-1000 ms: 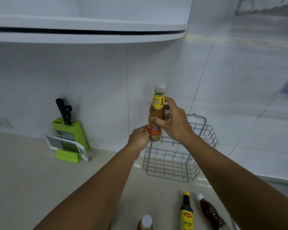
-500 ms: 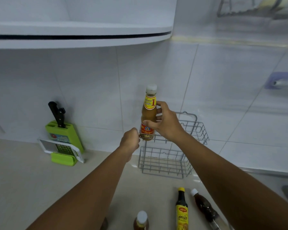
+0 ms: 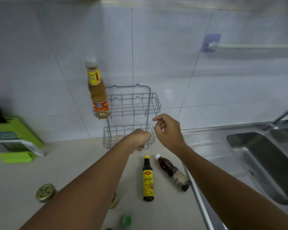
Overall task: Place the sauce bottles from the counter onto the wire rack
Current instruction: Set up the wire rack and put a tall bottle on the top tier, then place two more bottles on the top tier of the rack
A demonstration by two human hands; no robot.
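Now orange sauce bottle (image 3: 97, 90) stands in wire rack (image 3: 135, 103) up-left of both hands; left hand (image 3: 139, 140) loosely curled, right hand (image 3: 169, 131) released, both empty.

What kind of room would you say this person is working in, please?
Most likely a home kitchen: a stainless steel sink is set into the counter, the wall behind is tiled, and a sauce bottle stands in a wire rack.

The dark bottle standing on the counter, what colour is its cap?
Yellow. The dark bottle has a yellow cap and a yellow label, seen clearly in the head view.
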